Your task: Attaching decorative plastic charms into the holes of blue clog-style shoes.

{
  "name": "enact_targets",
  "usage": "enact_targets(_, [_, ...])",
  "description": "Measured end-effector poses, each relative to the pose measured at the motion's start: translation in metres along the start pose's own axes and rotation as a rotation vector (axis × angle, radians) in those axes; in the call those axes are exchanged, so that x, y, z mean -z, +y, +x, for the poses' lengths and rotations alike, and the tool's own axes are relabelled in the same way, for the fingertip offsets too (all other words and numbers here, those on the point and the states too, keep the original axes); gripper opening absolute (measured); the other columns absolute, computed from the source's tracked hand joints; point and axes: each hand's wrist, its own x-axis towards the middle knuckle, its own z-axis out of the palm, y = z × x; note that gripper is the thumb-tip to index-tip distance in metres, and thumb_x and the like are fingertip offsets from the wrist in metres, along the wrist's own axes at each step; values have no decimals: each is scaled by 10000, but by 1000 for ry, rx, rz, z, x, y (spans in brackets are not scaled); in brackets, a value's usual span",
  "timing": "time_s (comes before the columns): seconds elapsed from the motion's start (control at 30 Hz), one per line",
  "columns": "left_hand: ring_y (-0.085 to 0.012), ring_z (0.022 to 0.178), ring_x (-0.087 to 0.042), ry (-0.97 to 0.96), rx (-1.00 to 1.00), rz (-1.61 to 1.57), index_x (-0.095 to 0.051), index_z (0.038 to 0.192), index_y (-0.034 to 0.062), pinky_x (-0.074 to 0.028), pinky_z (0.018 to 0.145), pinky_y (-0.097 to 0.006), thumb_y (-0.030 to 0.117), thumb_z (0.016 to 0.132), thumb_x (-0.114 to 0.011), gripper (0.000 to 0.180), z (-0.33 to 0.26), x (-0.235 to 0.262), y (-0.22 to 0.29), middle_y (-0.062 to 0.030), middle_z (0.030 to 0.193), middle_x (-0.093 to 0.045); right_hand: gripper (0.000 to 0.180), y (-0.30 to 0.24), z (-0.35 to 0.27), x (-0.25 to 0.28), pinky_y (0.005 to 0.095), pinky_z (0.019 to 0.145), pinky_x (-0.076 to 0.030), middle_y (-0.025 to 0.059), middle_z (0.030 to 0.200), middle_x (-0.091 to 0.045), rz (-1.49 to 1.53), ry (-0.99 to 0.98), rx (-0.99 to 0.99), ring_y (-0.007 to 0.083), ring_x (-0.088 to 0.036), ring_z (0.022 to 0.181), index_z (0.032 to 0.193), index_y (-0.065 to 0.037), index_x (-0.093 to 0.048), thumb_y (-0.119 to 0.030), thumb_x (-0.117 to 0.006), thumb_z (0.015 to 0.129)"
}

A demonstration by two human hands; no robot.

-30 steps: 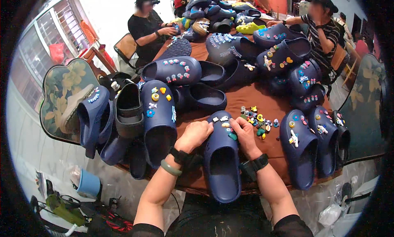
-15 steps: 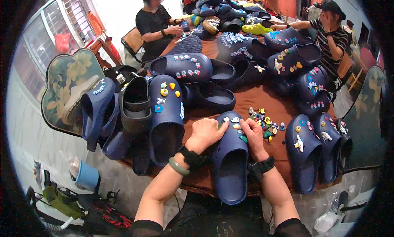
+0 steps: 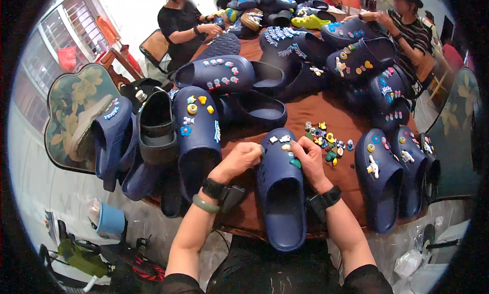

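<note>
A dark blue clog (image 3: 277, 202) rests before me at the table's near edge, its toe pointing away and its opening toward me. White, cream and green shoe charms (image 3: 295, 163) sit on its toe. Curled closed, my left hand (image 3: 239, 160) is at the clog's left side; whatever its fingers may hold is hidden. My right hand (image 3: 309, 161) grips the clog's right side, thumb over the upper by the charms, other fingers partly hidden. Just beyond it lies a pile of small colourful charms (image 3: 331, 146).
Decorated blue clogs (image 3: 377, 177) stand to the right, more clogs (image 3: 196, 121) to the left and across the middle of the brown-covered table (image 3: 239, 212). A shoe heap (image 3: 270, 11) lies at the far end. Two people sit beyond. A blue bucket (image 3: 110, 219) stands on the floor.
My left hand has drawn off the clog's toe to its left side, its thumb no longer on top. My right hand still grips the clog. The far-right person's hand has come down from the face.
</note>
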Motion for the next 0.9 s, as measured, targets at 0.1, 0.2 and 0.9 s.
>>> enact_targets(0.1, [-63, 561, -358, 120, -118, -176, -474, 655, 101, -284, 510, -223, 286, 984, -436, 380, -6, -9, -15, 50, 623, -412, 275, 1, 1, 2, 198, 550, -346, -59, 649, -485, 49, 7, -36, 17, -415, 622, 663, -68, -530, -184, -633, 890])
enact_targets(0.2, [-62, 556, -356, 223, -118, -295, -537, 692, 85, -286, 518, -223, 258, 965, -449, 335, -8, -9, -25, 46, 613, -410, 277, -4, 0, 1, 182, 534, -342, -70, 647, -480, 71, -9, -36, 11, -400, 607, 668, -81, -533, -202, -626, 899])
enact_targets(0.9, [-113, 547, -401, 234, -88, 601, -485, 892, 48, -338, 490, -286, 252, 848, -697, 297, 41, -17, 24, -9, 611, -447, 257, 7, 5, 8, 185, 538, -336, -64, 647, -534, 231, -33, -68, 5, -438, 609, 681, -67, -568, -195, -629, 895])
